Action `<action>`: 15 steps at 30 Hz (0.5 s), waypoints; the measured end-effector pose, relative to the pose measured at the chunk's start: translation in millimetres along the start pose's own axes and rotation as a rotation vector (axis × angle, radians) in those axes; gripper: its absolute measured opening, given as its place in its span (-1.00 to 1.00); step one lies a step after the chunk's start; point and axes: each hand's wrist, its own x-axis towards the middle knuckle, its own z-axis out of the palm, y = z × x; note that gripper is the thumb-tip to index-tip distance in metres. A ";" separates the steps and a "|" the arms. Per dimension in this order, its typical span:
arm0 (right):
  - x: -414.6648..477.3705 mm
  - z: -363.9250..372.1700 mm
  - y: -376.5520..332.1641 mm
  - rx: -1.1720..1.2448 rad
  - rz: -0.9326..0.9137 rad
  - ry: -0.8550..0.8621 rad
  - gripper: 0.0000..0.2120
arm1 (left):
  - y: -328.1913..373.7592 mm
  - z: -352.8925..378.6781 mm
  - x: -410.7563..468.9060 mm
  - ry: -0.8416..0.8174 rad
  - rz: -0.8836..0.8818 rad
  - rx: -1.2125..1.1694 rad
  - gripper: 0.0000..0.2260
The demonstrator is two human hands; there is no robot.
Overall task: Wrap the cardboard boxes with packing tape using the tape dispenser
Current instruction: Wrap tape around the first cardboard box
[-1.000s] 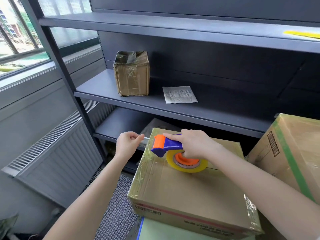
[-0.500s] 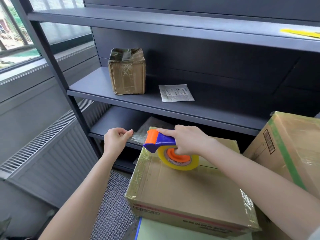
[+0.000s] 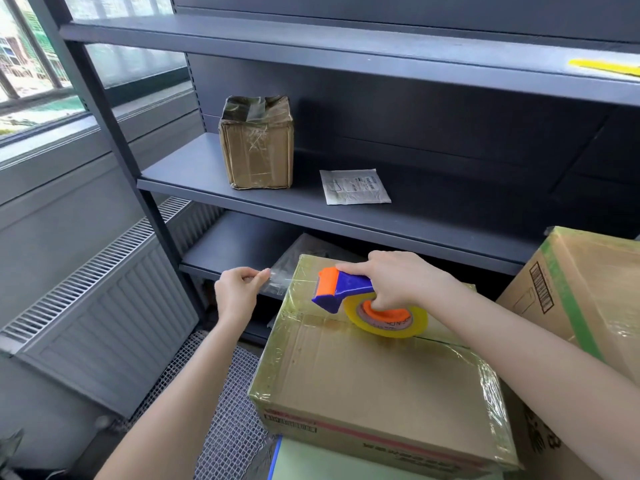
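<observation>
A flat cardboard box with clear tape along its edges lies in front of me. My right hand grips the blue and orange tape dispenser, which holds a yellow tape roll just above the box top. My left hand pinches the free end of the clear tape, stretched out to the left of the dispenser past the box's far left corner.
A small taped box and a white packet sit on the dark shelf. A larger box with green tape stands at right. A radiator runs along the left wall; metal grid flooring lies below.
The length of tape between my left hand and the dispenser has grown as the two hands drew apart. The dispenser stays over the box top.
</observation>
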 end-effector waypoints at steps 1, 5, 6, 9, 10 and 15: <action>0.5 0.8 -2.5 -0.028 -0.009 0.010 -0.33 | -3.3 4.7 -2.3 -0.001 -0.018 -0.001 -0.79; 7.2 6.2 -11.1 -0.097 -0.040 0.051 -0.42 | -20.5 14.6 -6.0 0.009 -0.106 0.018 -0.79; 9.7 6.6 -11.3 -0.103 -0.043 0.048 -0.43 | -23.2 16.0 -5.8 0.008 -0.120 0.011 -0.79; 15.2 7.0 -12.1 -0.129 -0.052 0.015 -0.41 | -27.8 17.5 -4.8 0.012 -0.128 -0.001 -0.80; 16.4 7.0 -13.0 -0.142 -0.057 0.006 -0.40 | -28.3 17.1 -4.6 0.015 -0.126 0.004 -0.80; 19.7 4.6 -19.4 -0.188 -0.072 -0.006 -0.42 | -31.6 17.6 -4.3 0.020 -0.130 0.041 -0.81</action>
